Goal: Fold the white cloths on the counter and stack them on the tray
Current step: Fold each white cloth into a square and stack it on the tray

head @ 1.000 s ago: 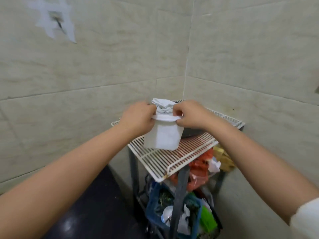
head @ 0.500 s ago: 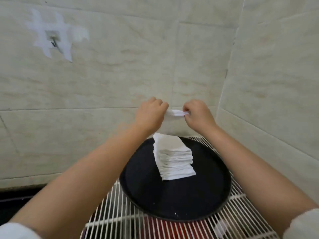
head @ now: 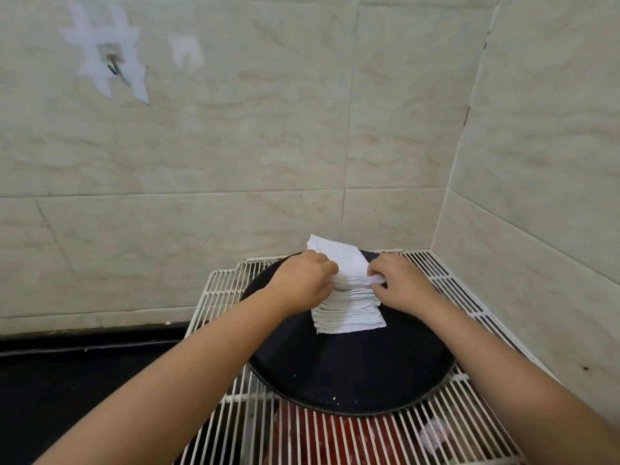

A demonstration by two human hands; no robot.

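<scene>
Both hands (head: 352, 283) on folded cloth (head: 339, 260) atop stack (head: 347, 312) (black tray (head: 352, 374), wire rack (head: 469, 417))

Head view. Two bare forearms enter from the bottom corners of the frame and narrow toward the wrists. No sleeve shows on either arm; both are uncovered from frame edge to wrist. Left hand (head: 299, 282): bare, no glove, no ring, no watch or band at the wrist. Right hand (head: 399, 283): likewise bare, no glove, nothing worn on the fingers or wrist. Knuckles and backs of both hands face the camera. Nails not resolvable at this sharpness. No marks or tattoos seen on either forearm.
</scene>
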